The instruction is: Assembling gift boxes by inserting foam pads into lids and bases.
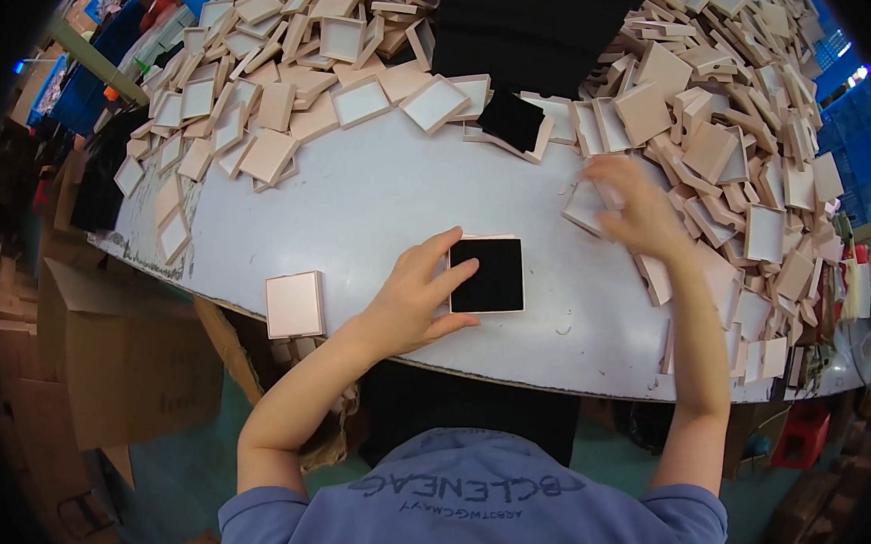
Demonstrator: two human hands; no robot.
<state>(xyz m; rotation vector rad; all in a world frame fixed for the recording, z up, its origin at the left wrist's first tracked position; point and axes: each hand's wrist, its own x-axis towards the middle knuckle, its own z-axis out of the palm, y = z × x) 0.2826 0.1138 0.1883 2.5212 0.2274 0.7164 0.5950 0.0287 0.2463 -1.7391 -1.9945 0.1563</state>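
On the white table in front of me lies a small pale pink square box half [489,309] with a black pad [490,274] filling it. My left hand [422,291] holds it from its left side, with a fingertip resting on the pad and the thumb by the lower edge. Over to the right, my right hand [641,210] is blurred by motion, its thumb and fingers at the edge of an open box lid [583,208] with a pale inside. The lid is tilted and also slightly blurred.
A closed pink box [295,305] sits at the table's near left edge. Large heaps of box halves [342,40] [712,150] cover the far and right sides. Several black pads [513,120] lie near a black pile [540,26]. A cardboard carton [142,360] stands left of the table.
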